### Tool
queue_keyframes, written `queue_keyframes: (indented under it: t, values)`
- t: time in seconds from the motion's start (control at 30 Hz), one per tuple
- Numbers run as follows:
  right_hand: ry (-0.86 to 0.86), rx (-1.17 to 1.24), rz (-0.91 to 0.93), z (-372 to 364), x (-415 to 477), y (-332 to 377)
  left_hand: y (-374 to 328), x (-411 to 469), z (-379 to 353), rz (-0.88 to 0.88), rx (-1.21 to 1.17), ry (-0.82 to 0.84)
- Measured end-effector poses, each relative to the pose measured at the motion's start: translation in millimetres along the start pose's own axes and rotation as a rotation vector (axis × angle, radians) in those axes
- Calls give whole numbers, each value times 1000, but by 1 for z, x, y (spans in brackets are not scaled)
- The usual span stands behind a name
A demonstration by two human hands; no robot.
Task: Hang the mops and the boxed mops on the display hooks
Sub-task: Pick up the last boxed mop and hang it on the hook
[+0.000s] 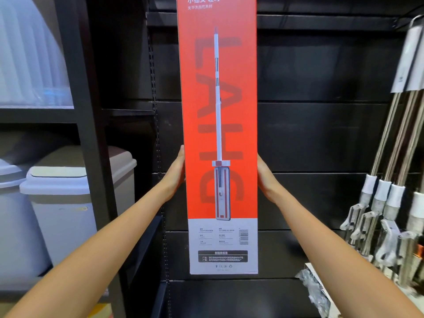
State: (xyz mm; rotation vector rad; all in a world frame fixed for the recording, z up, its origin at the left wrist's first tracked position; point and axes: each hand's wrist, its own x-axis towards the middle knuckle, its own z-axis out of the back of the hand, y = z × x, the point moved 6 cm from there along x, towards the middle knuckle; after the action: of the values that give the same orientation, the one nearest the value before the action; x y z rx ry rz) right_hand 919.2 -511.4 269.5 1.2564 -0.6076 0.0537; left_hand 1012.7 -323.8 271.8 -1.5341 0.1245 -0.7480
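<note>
Standing upright at centre: one boxed mop [216, 134], orange front with a white lower panel, top edge out of view, in front of the black back panel [321, 134]. The left hand [175, 177] clasps its left edge and the right hand [266, 177] its right edge; the fingers are hidden behind the box. Right: a row of mops [390, 180] with metal handles, heads down. Left: lidded bins [68, 191] on shelving.

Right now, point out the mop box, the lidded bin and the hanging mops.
mop box [218, 134]: head view, middle of front face.
lidded bin [66, 226]: head view, front wall.
hanging mops [382, 191]: head view, white collar.
</note>
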Motion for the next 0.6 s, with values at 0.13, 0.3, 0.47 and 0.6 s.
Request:
queue_keyframes:
  t: [0.13, 0.3, 0.47, 0.6]
  values:
    - [-11, 26, 12, 5, -8, 4, -7, -8, 8, -92, -50, -86]
    - [27, 16, 99, -5, -27, 21, -14, -23, 4, -140, 0, -54]
    - [21, 1, 103, -17, -38, 26, -20, -37, -6, -135, 46, -48]
    - [13, -10, 97, -18, -43, 34, -27, -43, -5, -125, 51, -57]
